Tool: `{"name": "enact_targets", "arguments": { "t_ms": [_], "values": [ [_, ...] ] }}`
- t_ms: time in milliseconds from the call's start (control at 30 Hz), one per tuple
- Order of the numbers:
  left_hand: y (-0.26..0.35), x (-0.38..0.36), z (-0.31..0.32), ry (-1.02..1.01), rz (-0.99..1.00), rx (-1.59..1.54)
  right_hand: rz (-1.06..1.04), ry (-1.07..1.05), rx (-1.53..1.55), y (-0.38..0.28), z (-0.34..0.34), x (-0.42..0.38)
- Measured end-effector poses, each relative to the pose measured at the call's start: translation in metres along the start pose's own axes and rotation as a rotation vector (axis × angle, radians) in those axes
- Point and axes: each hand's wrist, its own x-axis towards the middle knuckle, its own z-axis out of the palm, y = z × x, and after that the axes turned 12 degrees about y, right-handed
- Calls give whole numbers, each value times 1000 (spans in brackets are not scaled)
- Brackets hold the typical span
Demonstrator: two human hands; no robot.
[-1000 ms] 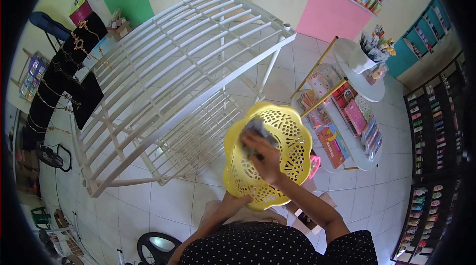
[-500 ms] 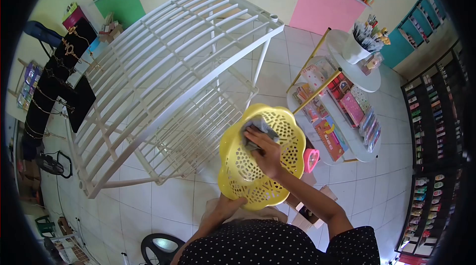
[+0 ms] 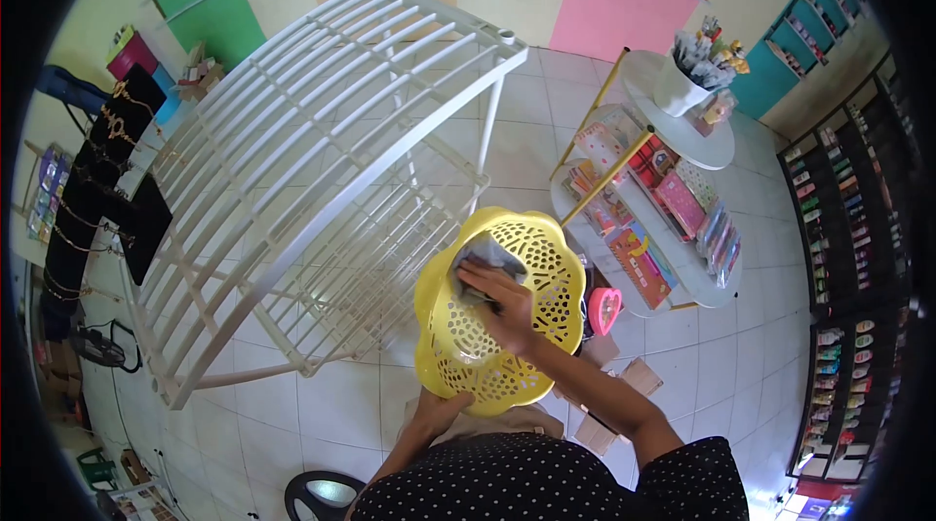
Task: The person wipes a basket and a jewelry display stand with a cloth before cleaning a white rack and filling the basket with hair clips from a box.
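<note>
A yellow plastic basket (image 3: 429,302) with a scalloped rim and a pattern of holes is tilted in front of my body. My left hand (image 3: 444,414) grips its lower rim, thumb on the inside and the other fingers hidden behind. Inside the basket, my right hand (image 3: 499,305) presses a grey cloth (image 3: 487,253) against the upper left of the inner wall. The fingers lie over the bunched cloth, which shows above and beside them.
A white slatted rack (image 3: 322,121) stands close on the left. To the right is a tiered shelf (image 3: 697,146) with notebooks and a white pot (image 3: 678,90) of pens. A pink heart-shaped box (image 3: 604,310) sits beside the basket. A black stool (image 3: 327,494) is at the lower left.
My right hand and the cloth have shifted a little left and down within the basket. The whole view has turned slightly; my left hand keeps its hold on the rim.
</note>
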Motion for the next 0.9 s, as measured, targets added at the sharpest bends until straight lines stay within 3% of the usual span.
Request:
{"name": "enact_targets", "arguments": {
  "t_ms": [167,233,333,533,600,633,767,867,900],
  "values": [
    [1,7,-11,21,49,-32,-98,-121,93,-16,14,-17],
    [2,6,-14,79,97,-114,-83,-383,215,-22,3,-23],
    [-3,4,-20,109,83,-91,-133,-546,194,-6,-15,-33],
    [4,2,-9,50,35,-72,-135,-328,117,2,-11,-24],
    [-3,1,-3,46,49,-58,-246,-164,68,-12,2,-11],
    [-6,1,-2,39,64,-42,-219,-237,46,-9,4,-10],
    [-5,-4,-6,31,58,-76,-228,-178,-29,-12,7,-4],
    [-9,-7,-3,98,60,-99,-198,-43,-150,-7,1,3],
    [-8,-7,-3,117,74,-104,-99,3,-191,-1,-2,2]
  ]
}}
